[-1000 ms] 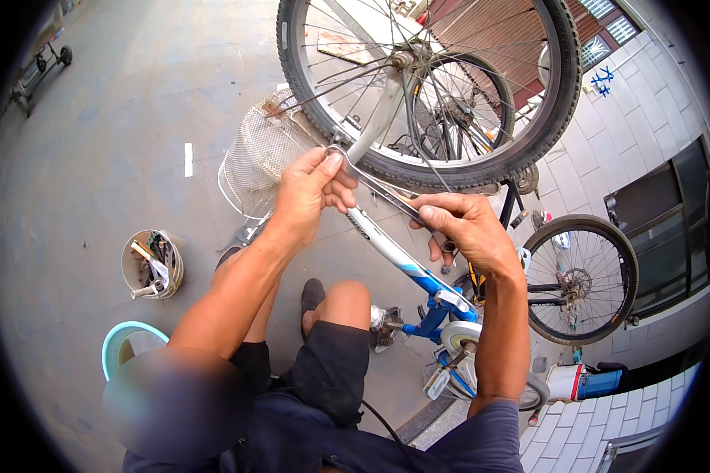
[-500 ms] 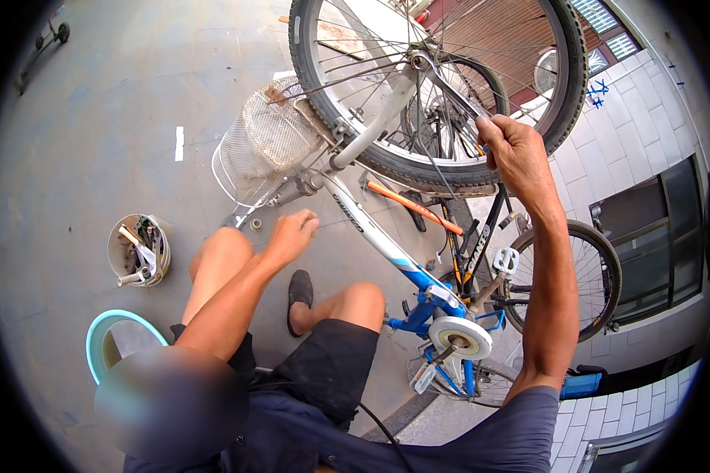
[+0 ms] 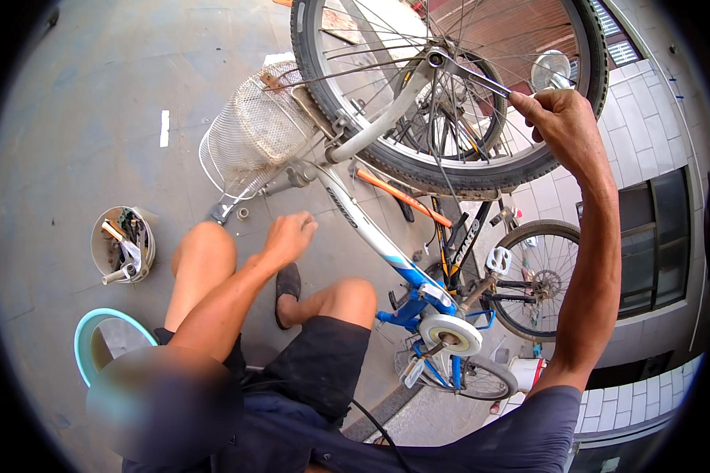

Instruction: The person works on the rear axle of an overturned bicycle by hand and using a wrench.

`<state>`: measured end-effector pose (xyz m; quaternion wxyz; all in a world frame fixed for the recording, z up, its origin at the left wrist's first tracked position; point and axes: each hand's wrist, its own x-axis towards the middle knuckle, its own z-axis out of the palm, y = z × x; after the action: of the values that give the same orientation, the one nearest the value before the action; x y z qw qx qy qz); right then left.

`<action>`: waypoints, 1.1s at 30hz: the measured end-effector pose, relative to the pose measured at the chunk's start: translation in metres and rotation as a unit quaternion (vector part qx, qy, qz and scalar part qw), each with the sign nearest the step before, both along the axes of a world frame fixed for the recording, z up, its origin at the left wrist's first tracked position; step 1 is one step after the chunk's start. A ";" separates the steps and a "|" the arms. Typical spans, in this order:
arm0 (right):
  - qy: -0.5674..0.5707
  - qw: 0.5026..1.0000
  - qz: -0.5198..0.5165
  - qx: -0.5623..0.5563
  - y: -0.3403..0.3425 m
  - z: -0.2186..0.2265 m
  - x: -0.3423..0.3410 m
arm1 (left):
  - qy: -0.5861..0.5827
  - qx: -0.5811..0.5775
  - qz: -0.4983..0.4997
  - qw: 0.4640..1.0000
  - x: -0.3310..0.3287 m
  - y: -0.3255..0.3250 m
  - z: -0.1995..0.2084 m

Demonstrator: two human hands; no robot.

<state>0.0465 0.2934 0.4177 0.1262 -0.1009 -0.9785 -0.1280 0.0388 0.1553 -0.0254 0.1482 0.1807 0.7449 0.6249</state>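
Note:
A blue and white bicycle (image 3: 386,252) stands upside down in front of me, its front wheel (image 3: 450,169) raised. My right hand (image 3: 564,126) is up at the wheel's right side, closed on the handle of a metal wrench (image 3: 481,77) whose other end sits on the hub axle (image 3: 434,57). My left hand (image 3: 288,236) hangs low over the pavement beside my left knee, fingers loosely bent and holding nothing. A small nut (image 3: 243,213) lies on the ground just left of it.
A wire basket (image 3: 244,134) hangs off the bicycle's handlebar end on the ground. A round tin of tools (image 3: 122,244) and a teal basin (image 3: 95,339) sit at my left. A second bicycle's wheel (image 3: 538,277) and a tiled wall stand at right.
My left hand has let go of the tyre and dropped toward the ground. My right hand has risen from the frame to the wrench at the hub.

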 end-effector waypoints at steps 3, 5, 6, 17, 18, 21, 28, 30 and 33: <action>0.003 1.000 -0.008 0.024 -0.002 -0.014 0.006 | 0.001 -0.014 -0.006 1.000 -0.003 -0.003 0.006; 0.031 0.998 -0.016 0.046 -0.004 -0.024 0.014 | 0.032 -0.012 0.004 0.999 -0.001 -0.002 0.003; 0.041 0.997 -0.011 0.063 -0.005 -0.028 0.018 | 0.047 -0.011 0.010 0.999 -0.001 -0.002 0.002; 0.078 0.993 -0.042 0.082 -0.017 -0.043 0.025 | 0.060 -0.029 -0.008 0.998 0.002 -0.002 0.007; 0.082 0.993 -0.040 0.076 -0.017 -0.042 0.026 | 0.062 -0.029 -0.010 0.998 0.002 -0.003 0.008; 0.086 0.995 -0.033 0.042 -0.016 -0.033 0.026 | 0.066 -0.033 -0.014 0.997 0.005 -0.007 0.016; 0.071 0.997 0.021 0.038 -0.029 0.003 0.018 | 0.062 -0.035 -0.021 0.997 0.001 -0.007 0.021; 0.071 0.997 0.010 0.024 -0.032 0.006 0.014 | 0.058 -0.038 -0.027 0.997 -0.001 -0.006 0.021; 0.029 0.999 -0.032 -0.016 -0.030 0.009 0.012 | 0.050 -0.048 -0.040 0.997 -0.002 -0.006 0.022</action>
<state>0.0582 0.2632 0.4271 0.1483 -0.1373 -0.9728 -0.1135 0.0363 0.1496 -0.0037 0.1438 0.2341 0.7726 0.5723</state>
